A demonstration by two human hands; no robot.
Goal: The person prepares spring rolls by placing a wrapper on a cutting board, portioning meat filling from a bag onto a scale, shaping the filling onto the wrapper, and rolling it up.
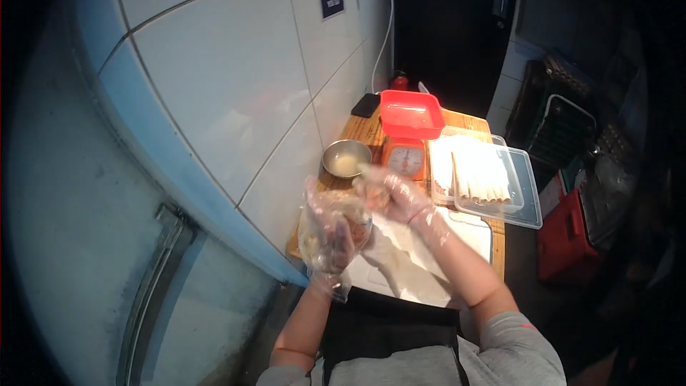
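Observation:
My left hand (334, 234), in a clear plastic glove, is closed around what looks like a clear plastic bag (311, 243) with pale and brownish contents. Just to its right, my gloved right hand (395, 196) has its fingers bent together, slightly smeared by motion. What lies between those fingertips is hard to make out. Beyond both hands stands a small metal bowl (347, 159) with a pale yellowish substance inside. Thin white sheets (404, 261) lie on the board below my right forearm.
An orange kitchen scale (406, 159) carries a red tray (412, 116). Right of it, a clear plastic container (441, 196) holds several white rolls (480, 175), its lid (532, 189) beside it. A black phone (366, 105) lies by the tiled wall (207, 93). A red crate (567, 239) stands right.

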